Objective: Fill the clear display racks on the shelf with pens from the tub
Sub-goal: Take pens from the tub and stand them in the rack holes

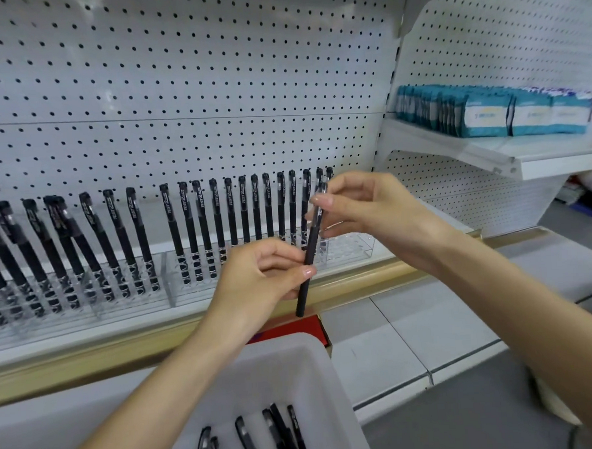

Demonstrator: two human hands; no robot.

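A black pen (310,249) stands nearly upright in front of the shelf, held at both ends. My left hand (260,281) pinches its lower barrel and my right hand (366,213) pinches its capped top. Behind it, clear display racks (352,247) line the shelf, with several black pens (199,229) standing in them; the rack's right end holds none. Below, a white tub (316,371) holds several loose black pens (274,435).
White pegboard (178,93) backs the shelf, which has a gold front strip (89,358). Teal and white packs (494,112) sit on a higher shelf at right. A red item (303,327) shows behind the tub. Grey floor lies at lower right.
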